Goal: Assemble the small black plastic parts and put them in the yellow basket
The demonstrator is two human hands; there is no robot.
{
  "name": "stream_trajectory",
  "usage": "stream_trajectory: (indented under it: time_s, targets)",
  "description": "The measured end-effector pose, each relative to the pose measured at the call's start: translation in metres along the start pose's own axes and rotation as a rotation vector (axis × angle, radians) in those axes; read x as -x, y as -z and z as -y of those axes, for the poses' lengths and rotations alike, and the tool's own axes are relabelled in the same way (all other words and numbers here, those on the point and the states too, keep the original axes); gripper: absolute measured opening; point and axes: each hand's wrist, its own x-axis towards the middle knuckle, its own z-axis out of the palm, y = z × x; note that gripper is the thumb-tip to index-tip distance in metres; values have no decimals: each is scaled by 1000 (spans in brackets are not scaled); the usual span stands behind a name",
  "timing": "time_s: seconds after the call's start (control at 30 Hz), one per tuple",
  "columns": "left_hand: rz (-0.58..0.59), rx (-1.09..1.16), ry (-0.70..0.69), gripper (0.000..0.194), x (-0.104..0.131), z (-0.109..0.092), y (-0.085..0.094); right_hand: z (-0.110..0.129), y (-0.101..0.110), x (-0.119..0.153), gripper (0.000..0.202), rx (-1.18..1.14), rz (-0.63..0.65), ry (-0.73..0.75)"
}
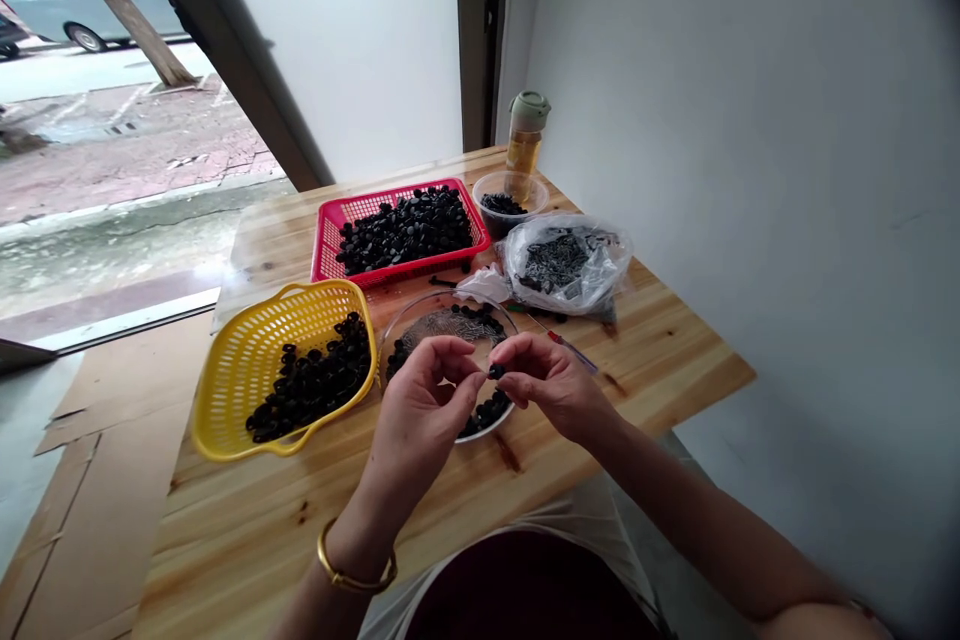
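Observation:
Both hands meet above a round clear tray (384,332) holding small black parts and a heap of fine, pale metallic pieces. My right hand (551,382) pinches a small black round part (496,372) between thumb and index finger. Close against that part, my left hand (427,400) has its thumb and index fingertips pressed together; anything between them is too small to name. A yellow basket (225,385) with black ring-like parts stands left of the tray. Behind the tray lies a red basket (327,245) full of black round pieces.
At the back right are a clear bowl (541,192) of dark parts, a lidded bottle (525,135) with amber liquid, and a plastic bag (600,265) of small dark pieces. A red-handled tool (556,336) lies right of the tray. The wall (750,170) borders the table's right side.

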Motion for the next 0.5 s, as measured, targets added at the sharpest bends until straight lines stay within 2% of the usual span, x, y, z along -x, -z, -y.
stream_trajectory:
  time_s: [0.27,0.43,0.5]
  targets:
    - [35,-97,-13,23,2,3,8,2,-5,-3,27,112,72,118]
    - [34,-188,-84,12,14,2,6,6,-7,0,17,296,114,235]
    - [74,-257,-136,16,18,0,14,7,-7,2,15,350,128,235]
